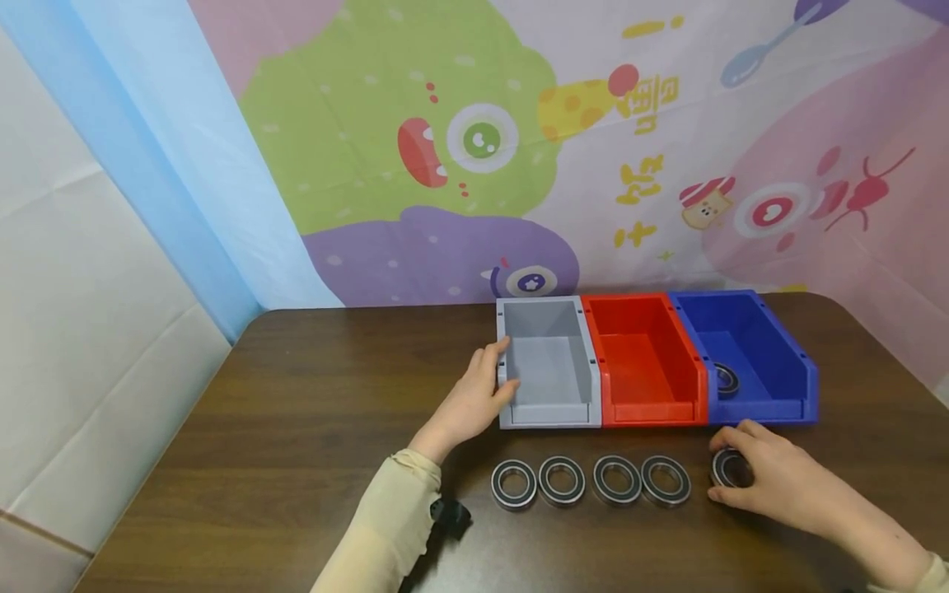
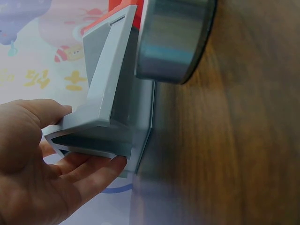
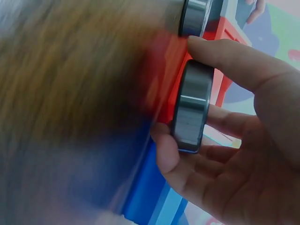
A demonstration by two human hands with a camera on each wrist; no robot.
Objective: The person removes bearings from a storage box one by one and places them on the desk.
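My left hand (image 1: 470, 399) grips the left side wall of a grey storage bin (image 1: 549, 413). In the left wrist view, the thumb lies over the bin's rim and the fingers curl beneath its outer side. My right hand (image 1: 782, 478) has its thumb and fingers curled round a ball bearing (image 3: 192, 105) at the right end of a row on the table. The palm partly hides this bearing in the head view. Several more bearings, such as the leftmost bearing (image 1: 498, 484), lie flat to its left. Another bearing (image 1: 732, 379) rests inside the blue bin (image 1: 771, 412), against its left wall.
A red bin (image 1: 652, 414) stands between the grey and blue ones, side by side along the back of the brown table (image 1: 296, 461). Behind them hangs a printed cartoon cloth (image 1: 415, 247). A black wrist strap piece (image 1: 451, 517) sits by the left sleeve.
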